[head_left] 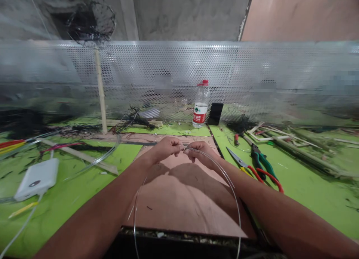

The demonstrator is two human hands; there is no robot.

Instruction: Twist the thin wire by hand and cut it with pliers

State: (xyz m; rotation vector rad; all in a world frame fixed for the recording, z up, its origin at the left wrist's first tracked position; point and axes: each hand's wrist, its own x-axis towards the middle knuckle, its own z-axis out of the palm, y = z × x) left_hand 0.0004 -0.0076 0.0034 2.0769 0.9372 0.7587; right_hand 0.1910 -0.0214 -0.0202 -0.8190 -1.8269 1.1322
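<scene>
My left hand point(167, 147) and my right hand point(202, 153) meet fingertip to fingertip above the pinkish-brown board point(179, 210). Both are closed in a pinch on a thin, clear plastic line point(224, 173). From the fingers the line bends over my right wrist and drops in a wide loop toward me, and another stretch of it hangs below my left forearm. A short free end shows by the right forearm. What exactly lies between the fingertips is too small to make out.
Scissors point(244, 163) and green-handled pliers point(259, 160) lie to the right. A water bottle point(200, 109) and a black phone point(215, 114) stand ahead, before a perforated metal screen point(179, 61). At left are a white power bank point(37, 176) and a wooden stick point(81, 156).
</scene>
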